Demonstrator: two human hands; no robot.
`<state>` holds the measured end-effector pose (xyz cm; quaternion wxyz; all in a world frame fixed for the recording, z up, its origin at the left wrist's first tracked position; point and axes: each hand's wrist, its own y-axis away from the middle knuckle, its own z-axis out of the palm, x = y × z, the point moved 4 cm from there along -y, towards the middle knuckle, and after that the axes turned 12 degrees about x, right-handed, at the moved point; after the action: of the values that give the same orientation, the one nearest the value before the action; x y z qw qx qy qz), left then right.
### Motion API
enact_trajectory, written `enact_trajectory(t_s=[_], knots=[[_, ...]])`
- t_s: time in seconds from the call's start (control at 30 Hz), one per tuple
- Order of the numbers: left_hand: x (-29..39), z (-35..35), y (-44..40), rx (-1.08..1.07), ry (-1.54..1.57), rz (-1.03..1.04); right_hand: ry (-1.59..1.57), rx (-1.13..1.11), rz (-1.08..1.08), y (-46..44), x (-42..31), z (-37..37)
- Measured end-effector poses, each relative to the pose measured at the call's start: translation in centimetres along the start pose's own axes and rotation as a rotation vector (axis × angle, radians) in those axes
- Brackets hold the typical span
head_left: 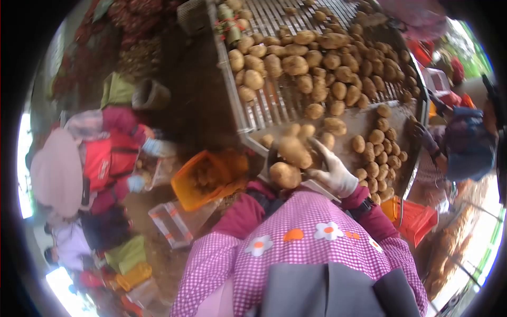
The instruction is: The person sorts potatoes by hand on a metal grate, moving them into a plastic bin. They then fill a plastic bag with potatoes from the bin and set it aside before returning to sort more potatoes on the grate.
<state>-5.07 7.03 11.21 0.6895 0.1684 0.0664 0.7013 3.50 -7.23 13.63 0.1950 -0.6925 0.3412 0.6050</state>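
Note:
My right hand (pixel 335 171), in a white glove, curves its parted fingers and thumb against the right side of a cluster of potatoes. One potato (pixel 297 152) in this cluster is smeared by motion. A rounder potato (pixel 285 175) sits nearer my apron. On the cluster's left side is my left hand (pixel 270 161) in a dark glove, its fingers mostly hidden by the potatoes. Both hands are cupped around the cluster at the near edge of a metal sorting table (pixel 245 113). More potatoes (pixel 334 126) lie just beyond them.
A slatted rack (pixel 274 105) carries many potatoes, with another pile (pixel 377 158) at right. An orange crate (pixel 193 179) stands lower left, a red crate (pixel 417 222) lower right. Co-workers are at left (pixel 100 158) and right (pixel 467 142). Red net sacks (pixel 132 21) lie upper left.

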Motion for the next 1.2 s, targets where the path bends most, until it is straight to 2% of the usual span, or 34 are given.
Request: enact_trajectory(t_s=[0.07,0.1,0.13,0.17,0.2,0.23,0.3,0.33,0.4,0.5,0.57,0.63,0.7,0.77,0.83,0.87,0.9,0.97,1.0,1.03,1.1,1.13,1.17,1.2], knots=[[1.4,-2.6,1.1,0.309,-0.199,-0.014,-0.082,0.019,0.01,0.0,1.9,0.4],[2.9,-1.6,2.3,0.201,-0.31,0.004,-0.075,0.055,-0.017,0.0,3.0,-0.1],[4.4,-0.6,3.6,0.094,-0.415,0.034,-0.166,0.109,0.084,0.0,4.1,-0.4],[5.3,-0.4,4.0,-0.032,-0.497,0.133,-0.251,0.169,0.188,0.1,5.2,-0.7],[6.2,-0.2,4.5,-0.151,-0.563,0.241,-0.197,0.239,0.241,0.2,6.1,-1.2],[6.7,0.9,5.2,-0.351,-0.507,0.334,-0.168,0.259,0.274,0.3,6.7,-1.6],[7.6,-0.2,7.1,-0.256,-0.206,0.346,-0.168,0.263,0.313,0.9,9.6,-2.2],[7.3,-3.0,9.4,0.034,0.038,0.26,-0.105,0.244,0.306,1.2,9.9,-1.9],[7.0,-14.0,12.1,0.547,-0.156,0.443,0.018,0.211,0.289,1.9,10.1,-1.2],[8.1,-21.7,18.5,0.562,0.357,0.3,0.131,0.138,0.281,3.0,10.4,-0.1],[9.2,-27.8,21.3,0.702,0.303,0.427,0.15,0.11,0.311,3.4,10.4,0.4],[11.3,-33.2,23.0,0.859,-0.32,0.656,0.187,0.092,0.329,3.6,10.3,0.9],[13.6,-34.9,23.6,0.717,-0.369,0.674,0.183,0.107,0.335,3.6,9.7,1.6],[16.4,-35.8,21.9,0.318,0.165,0.475,0.199,0.121,0.333,3.7,9.0,2.4],[18.0,-40.4,21.8,0.747,-0.179,0.55,0.231,0.138,0.323,3.6,8.3,2.9],[18.8,-41.1,21.6,0.967,-0.345,0.523,0.242,0.17,0.287,3.8,8.7,3.0],[19.7,-41.8,21.6,1.125,-0.196,0.448,0.259,0.219,0.249,4.1,9.1,3.0],[20.8,-38.3,19.0,1.414,0.087,0.257,0.316,0.345,0.17,4.8,9.0,2.4],[22.0,-37.0,17.6,1.45,-0.097,0.314,0.416,0.404,0.148,5.2,7.8,2.4],[22.9,-35.7,16.6,1.474,-0.283,0.383,0.584,0.398,0.143,5.5,6.7,2.5],[24.1,-32.0,13.3,1.37,-0.505,0.477,0.967,0.343,-0.022,6.2,5.8,3.1],[24.7,-30.3,11.4,1.302,-0.615,0.528,0.996,0.275,0.065,7.0,7.8,3.0],[25.4,-28.8,9.1,1.213,-0.797,0.579,1.103,0.191,0.035,7.6,8.6,3.5],[26.0,-28.8,6.5,1.13,-0.893,0.714,1.222,0.064,0.048,7.9,9.0,4.1]])
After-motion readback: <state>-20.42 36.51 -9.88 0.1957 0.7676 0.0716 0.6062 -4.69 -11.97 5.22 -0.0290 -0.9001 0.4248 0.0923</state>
